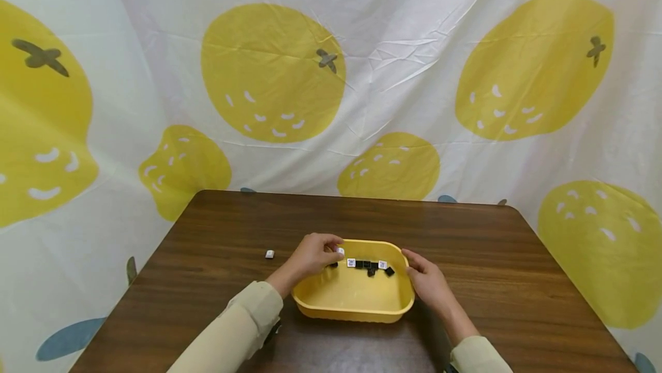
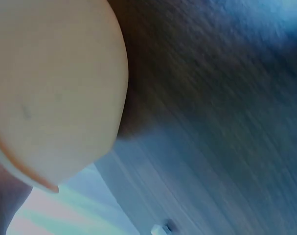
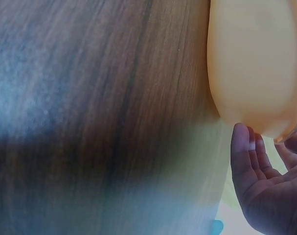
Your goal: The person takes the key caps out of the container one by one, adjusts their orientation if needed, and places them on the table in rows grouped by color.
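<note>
A yellow plastic tray (image 1: pixel 357 307) stands on the table in front of me. My left hand (image 1: pixel 312 254) is over its left far corner, thumb and fingers pinching a small white block (image 1: pixel 340 251) like a keycap. My right hand (image 1: pixel 428 279) grips the tray's right side, thumb at the rim and fingers along the outer wall; the right wrist view shows those fingers (image 3: pixel 242 147) against it. Along the tray's far side lie white squares with dark printing (image 1: pixel 351 262) and several small black blocks (image 1: pixel 390 272). The left hand partly hides another black block.
A second white block (image 1: pixel 270 254) lies on the brown wooden table (image 1: pixel 496 281), left of the tray. Behind the table's far edge hangs a white curtain (image 1: pixel 393 85) printed with yellow lemons.
</note>
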The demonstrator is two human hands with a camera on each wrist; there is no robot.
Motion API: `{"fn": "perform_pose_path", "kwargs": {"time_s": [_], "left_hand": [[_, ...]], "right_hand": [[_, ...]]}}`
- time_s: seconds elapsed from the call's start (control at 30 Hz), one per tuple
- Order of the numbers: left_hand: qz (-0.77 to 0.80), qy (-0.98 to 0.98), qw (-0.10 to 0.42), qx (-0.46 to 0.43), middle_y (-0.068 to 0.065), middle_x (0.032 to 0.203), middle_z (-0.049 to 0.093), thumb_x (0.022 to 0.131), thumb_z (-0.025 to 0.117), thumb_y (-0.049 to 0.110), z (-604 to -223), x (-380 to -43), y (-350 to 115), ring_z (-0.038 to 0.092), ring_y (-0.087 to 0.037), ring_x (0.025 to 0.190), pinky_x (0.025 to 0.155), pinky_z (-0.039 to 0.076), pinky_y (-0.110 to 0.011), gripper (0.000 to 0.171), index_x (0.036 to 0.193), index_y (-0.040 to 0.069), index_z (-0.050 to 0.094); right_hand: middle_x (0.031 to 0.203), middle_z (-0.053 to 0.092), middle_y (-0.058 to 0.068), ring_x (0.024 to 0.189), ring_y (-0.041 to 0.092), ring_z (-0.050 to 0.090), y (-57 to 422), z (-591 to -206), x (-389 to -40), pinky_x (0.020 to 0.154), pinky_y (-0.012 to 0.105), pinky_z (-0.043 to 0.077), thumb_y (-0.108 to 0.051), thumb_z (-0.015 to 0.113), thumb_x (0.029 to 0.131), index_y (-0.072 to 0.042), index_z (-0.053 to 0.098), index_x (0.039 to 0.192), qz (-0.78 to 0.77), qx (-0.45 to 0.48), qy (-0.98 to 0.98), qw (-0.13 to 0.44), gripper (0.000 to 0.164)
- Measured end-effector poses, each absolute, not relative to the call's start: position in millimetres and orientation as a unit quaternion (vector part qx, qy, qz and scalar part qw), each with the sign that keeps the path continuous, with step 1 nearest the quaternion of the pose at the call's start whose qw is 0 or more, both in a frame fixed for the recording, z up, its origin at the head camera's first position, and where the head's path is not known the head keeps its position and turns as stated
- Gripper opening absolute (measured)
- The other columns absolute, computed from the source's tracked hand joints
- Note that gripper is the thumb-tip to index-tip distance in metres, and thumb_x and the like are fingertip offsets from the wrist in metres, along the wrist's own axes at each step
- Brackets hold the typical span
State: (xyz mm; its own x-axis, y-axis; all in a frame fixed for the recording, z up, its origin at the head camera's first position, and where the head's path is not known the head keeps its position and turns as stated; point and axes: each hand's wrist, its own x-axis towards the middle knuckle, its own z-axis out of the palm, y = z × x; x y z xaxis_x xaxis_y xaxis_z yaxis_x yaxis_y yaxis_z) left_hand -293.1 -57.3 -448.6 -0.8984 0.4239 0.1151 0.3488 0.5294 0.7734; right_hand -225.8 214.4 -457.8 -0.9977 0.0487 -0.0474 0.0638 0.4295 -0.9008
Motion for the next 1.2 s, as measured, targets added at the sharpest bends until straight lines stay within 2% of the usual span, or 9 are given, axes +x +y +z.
{"fn": "perform_pose_path", "kwargs": {"time_s": [0.37,0.63,0.8,0.93,1.2], "left_hand": [[0.463,0.868,0.019,0.178,0.003,0.086,0.064,0.091,0.074,0.021,-439,-295,-85,0.057,-0.015,0.077,0.068,0.05,-0.03,0.02,0.107,0.01,0.074],[0.46,0.876,-0.03,0.142,-0.001,0.086,0.067,0.087,0.076,0.016,-436,-308,-128,0.059,-0.016,0.076,0.065,0.051,-0.029,0.02,0.105,0.006,0.074],[0.425,0.895,-0.062,0.118,-0.003,0.087,0.067,0.088,0.075,0.016,-438,-316,-165,0.059,-0.017,0.078,0.068,0.049,-0.031,0.02,0.103,0.003,0.073],[0.394,0.91,-0.06,0.111,-0.005,0.087,0.066,0.089,0.073,0.015,-445,-320,-190,0.059,-0.019,0.081,0.072,0.049,-0.034,0.02,0.103,0.001,0.072],[0.334,0.934,-0.014,0.128,-0.002,0.08,0.064,0.087,0.073,0.01,-464,-318,-216,0.056,-0.016,0.076,0.07,0.047,-0.034,0.015,0.097,0.0,0.073]], "right_hand": [[0.119,0.06,0.03,0.083,0.026,0.064,216,-459,-225,0.063,0.034,0.052,-0.003,0.046,0.1,0.002,0.047,0.144,-0.529,0.035,0.848,0.007,0.044],[0.119,0.061,0.03,0.08,0.024,0.064,215,-459,-226,0.061,0.033,0.052,-0.003,0.047,0.1,0.003,0.048,0.143,-0.536,0.035,0.843,0.001,0.043],[0.115,0.061,0.027,0.074,0.023,0.061,213,-459,-227,0.057,0.032,0.05,-0.003,0.046,0.1,0.001,0.049,0.143,-0.535,0.036,0.844,0.0,0.044],[0.113,0.061,0.025,0.07,0.022,0.058,212,-459,-227,0.056,0.031,0.048,-0.003,0.046,0.1,0.001,0.049,0.143,-0.53,0.041,0.847,-0.001,0.044],[0.114,0.061,0.024,0.068,0.02,0.057,214,-458,-225,0.056,0.031,0.048,-0.004,0.046,0.099,0.0,0.049,0.144,-0.53,0.05,0.847,0.002,0.045]]}}
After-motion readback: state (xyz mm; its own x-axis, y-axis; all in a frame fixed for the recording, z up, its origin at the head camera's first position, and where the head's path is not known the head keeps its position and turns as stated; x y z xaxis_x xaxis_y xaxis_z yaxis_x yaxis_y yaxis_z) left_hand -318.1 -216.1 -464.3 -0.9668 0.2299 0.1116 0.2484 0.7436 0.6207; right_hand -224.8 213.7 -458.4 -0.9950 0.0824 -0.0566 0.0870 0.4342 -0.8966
